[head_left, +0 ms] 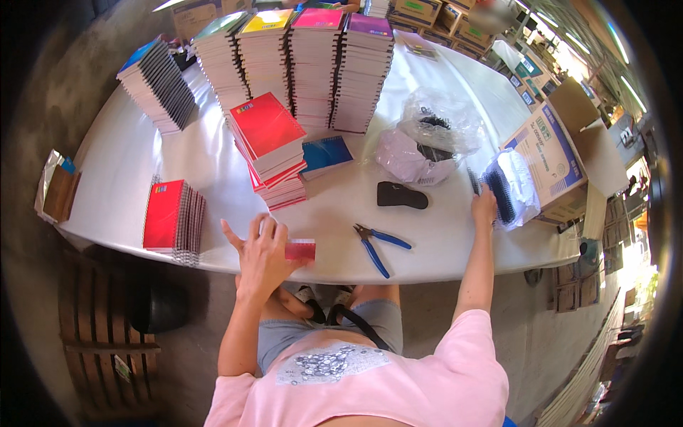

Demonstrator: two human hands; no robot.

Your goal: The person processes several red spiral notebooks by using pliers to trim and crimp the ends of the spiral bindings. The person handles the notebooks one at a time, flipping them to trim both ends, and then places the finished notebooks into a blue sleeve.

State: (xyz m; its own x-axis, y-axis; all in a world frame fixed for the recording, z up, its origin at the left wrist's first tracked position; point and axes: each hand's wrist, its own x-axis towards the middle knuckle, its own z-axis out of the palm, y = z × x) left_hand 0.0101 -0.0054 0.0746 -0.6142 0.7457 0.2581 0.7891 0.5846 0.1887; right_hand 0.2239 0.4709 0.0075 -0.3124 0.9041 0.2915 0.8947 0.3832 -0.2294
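My left hand (262,255) is raised over the near table edge, fingers spread, with a small red notebook (300,250) held on edge at its fingertips. My right hand (484,208) reaches far right and touches a bundle of black spiral binding coils (498,191) lying on a white plastic bag (523,181). Blue-handled pliers (376,244) lie on the white table (128,167) between my hands. A leaning stack of red-covered notebooks (269,146) stands just beyond my left hand, with a blue notebook (325,155) beside it.
Tall stacks of spiral notebooks (313,67) line the far side, another fanned stack (158,84) at far left. A red stack (173,217) sits near left. A black flat piece (402,195), clear bags of coils (430,135) and an open cardboard box (558,156) are right.
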